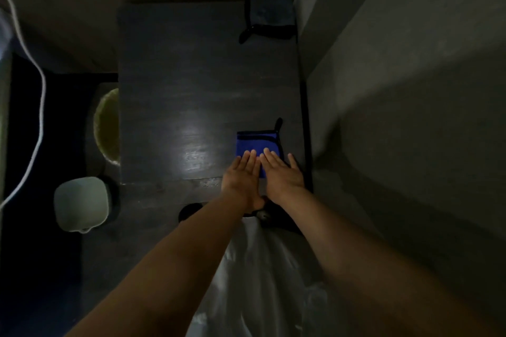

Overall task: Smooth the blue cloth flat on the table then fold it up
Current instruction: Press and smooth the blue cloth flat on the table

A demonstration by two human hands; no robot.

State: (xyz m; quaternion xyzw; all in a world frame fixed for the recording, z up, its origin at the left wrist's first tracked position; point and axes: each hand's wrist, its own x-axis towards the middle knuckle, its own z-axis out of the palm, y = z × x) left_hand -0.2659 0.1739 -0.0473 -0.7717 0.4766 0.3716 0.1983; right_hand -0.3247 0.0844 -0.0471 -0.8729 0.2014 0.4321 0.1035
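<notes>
A small blue cloth [256,142] with black trim and a black loop at its far right corner lies on the dark table [191,85], near the front right edge. It looks like a compact rectangle. My left hand [242,175] and my right hand [282,172] rest side by side on its near half, palms down, fingers straight and held together. Both hands press flat and grip nothing. The near part of the cloth is hidden under them.
A pale blue cloth with black straps [269,16] lies at the table's far right corner. A wall [397,90] runs along the right side. Left of the table stand a round yellowish bin [108,126] and a pale container [80,202]. A white cable [41,90] hangs at far left.
</notes>
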